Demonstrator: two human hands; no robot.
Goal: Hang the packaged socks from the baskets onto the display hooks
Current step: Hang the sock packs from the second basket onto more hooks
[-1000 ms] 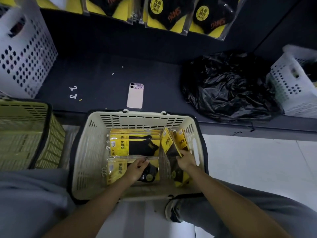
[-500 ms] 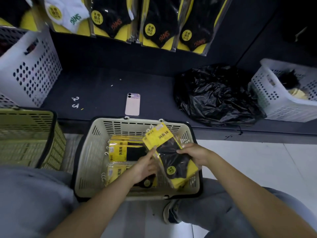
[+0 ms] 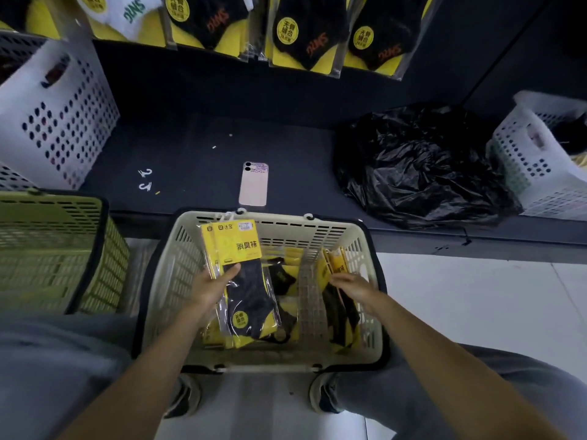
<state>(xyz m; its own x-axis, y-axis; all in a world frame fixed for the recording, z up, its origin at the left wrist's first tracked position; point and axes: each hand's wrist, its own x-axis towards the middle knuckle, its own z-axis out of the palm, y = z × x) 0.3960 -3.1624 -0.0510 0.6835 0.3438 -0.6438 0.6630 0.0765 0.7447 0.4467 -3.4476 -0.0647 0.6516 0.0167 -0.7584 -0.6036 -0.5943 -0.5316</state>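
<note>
Spotter: Hands first. Your left hand (image 3: 208, 289) grips a fanned bunch of clear sock packs with yellow cards and black socks (image 3: 244, 281), thumb across the front. It holds them above the cream slatted plastic basket (image 3: 171, 290) between your knees, card ends toward the top of the frame, ready for hanging.

Checker: Your right hand (image 3: 354, 285) reaches into the lower-right part of that basket, fingertips at the upright packs (image 3: 333, 265) leaning by its side wall. Whether they have closed on one, I cannot tell. You seem to be gathering a handful before rising.

Spotter: Beyond the rim, mid-frame, a pink phone (image 3: 253, 184) lies back upward on the dark shelf (image 3: 190, 154), likely parked there to free your hands. A crumpled black plastic bag (image 3: 422, 173) sits to its right.

Checker: Along the top edge hang the packs already displayed (image 3: 305, 30). Their hooks are out of view, so you would need to look up to find a free one.
</note>
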